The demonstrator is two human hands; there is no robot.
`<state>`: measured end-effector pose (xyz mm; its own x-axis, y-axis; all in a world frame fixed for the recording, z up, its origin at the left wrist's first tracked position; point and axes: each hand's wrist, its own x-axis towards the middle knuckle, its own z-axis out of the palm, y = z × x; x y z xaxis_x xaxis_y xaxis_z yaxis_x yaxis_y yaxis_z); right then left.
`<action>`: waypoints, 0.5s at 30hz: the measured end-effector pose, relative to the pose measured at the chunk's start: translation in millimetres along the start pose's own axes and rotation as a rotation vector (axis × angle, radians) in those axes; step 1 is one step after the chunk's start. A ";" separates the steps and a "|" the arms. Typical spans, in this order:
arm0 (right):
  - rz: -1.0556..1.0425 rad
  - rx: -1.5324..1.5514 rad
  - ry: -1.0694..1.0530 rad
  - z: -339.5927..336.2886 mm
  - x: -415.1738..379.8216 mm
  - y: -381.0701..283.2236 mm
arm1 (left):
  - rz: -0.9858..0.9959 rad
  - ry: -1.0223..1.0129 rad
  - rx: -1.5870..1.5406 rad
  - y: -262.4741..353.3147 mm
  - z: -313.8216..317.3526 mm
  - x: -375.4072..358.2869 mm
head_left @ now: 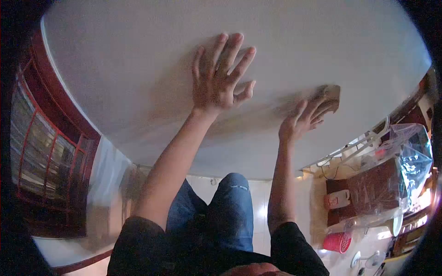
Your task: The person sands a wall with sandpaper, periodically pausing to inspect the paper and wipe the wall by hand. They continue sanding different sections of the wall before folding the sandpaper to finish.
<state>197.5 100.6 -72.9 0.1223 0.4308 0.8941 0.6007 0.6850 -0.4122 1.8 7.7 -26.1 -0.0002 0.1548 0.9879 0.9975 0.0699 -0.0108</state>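
My left hand (221, 76) lies against the pale wall (138, 60) with its fingers spread and nothing in it. Lower and to the right, my right hand (304, 117) reaches to the same wall. Its fingers press on a small, tan, flat piece (335, 94) that looks like a folded sheet or pad; I cannot make out its exact kind. The fingers partly cover this piece. Greyish smudges or shadows run across the wall between and below both hands.
A red-framed window with bars (50, 152) is at the left. On the right are a plastic-covered brown piece of furniture (377, 184), a white jug-like container (337, 199), white pipes or rods (368, 140) and a red basket (337, 242). My jeans-clad knees (232, 198) are near the wall's base.
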 end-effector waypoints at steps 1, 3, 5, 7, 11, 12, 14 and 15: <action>0.027 0.066 0.035 3.5 -1.3 -2.2 | 0.010 0.020 -0.006 0.7 0.7 0.5; 0.055 0.125 0.083 2.1 -17.2 -9.9 | 0.011 0.023 -0.018 1.8 -0.6 0.2; -0.529 -0.148 -0.386 -8.1 -52.4 -15.7 | 0.005 0.038 -0.024 2.6 -0.7 1.0; -0.622 -0.190 -0.395 -10.6 -48.5 -3.1 | 0.001 0.005 0.009 2.0 -3.0 -0.5; 0.074 -0.033 -0.125 -10.7 -24.5 7.3 | -0.012 -0.009 0.025 3.2 -4.6 -2.5; 0.012 -0.034 -0.164 -6.2 -35.2 8.4 | -0.015 -0.002 0.014 3.1 -4.2 -1.5; -0.266 -0.199 -0.441 -13.4 -62.5 -0.1 | 0.003 0.008 -0.021 2.9 0.4 1.1; -0.254 -0.211 -0.433 -17.5 -68.5 2.2 | 0.000 0.003 -0.026 1.9 0.2 0.4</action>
<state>204.3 62.3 -132.0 -0.3572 0.4996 0.7892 0.7198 0.6857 -0.1083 3.6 8.1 -25.7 0.0000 0.1523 0.9883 0.9990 0.0443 -0.0068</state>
